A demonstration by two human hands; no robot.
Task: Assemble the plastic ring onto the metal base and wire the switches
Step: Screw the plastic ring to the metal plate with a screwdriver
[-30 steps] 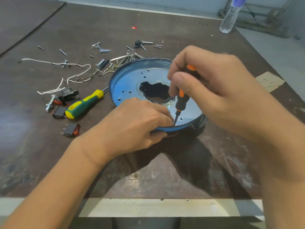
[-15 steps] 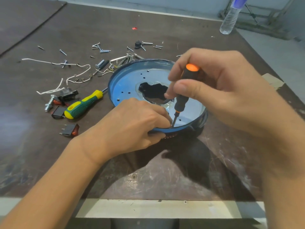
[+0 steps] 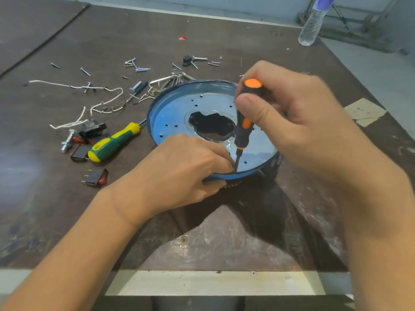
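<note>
The round metal base [image 3: 177, 113], covered in blue film with a dark hole at its centre, lies on the table. A black plastic ring [image 3: 272, 167] shows under its near rim. My left hand [image 3: 179, 173] grips the near rim, fingers curled over the edge beside the screwdriver tip. My right hand [image 3: 298, 122] holds a small black and orange screwdriver [image 3: 243, 126] upright, its tip in a hole near the front rim. Black rocker switches with red buttons [image 3: 95, 176] lie to the left, with white wires [image 3: 101, 104] behind them.
A green and yellow screwdriver [image 3: 112, 145] lies left of the base. Several loose screws and bolts [image 3: 137, 66] are scattered behind it. A plastic bottle [image 3: 311, 25] stands at the far right corner. Paper scraps [image 3: 363, 111] lie to the right. The table's front edge [image 3: 213, 281] is close.
My right hand has shifted a little on the screwdriver, whose handle now stands more upright. The left hand and the base have stayed in place.
</note>
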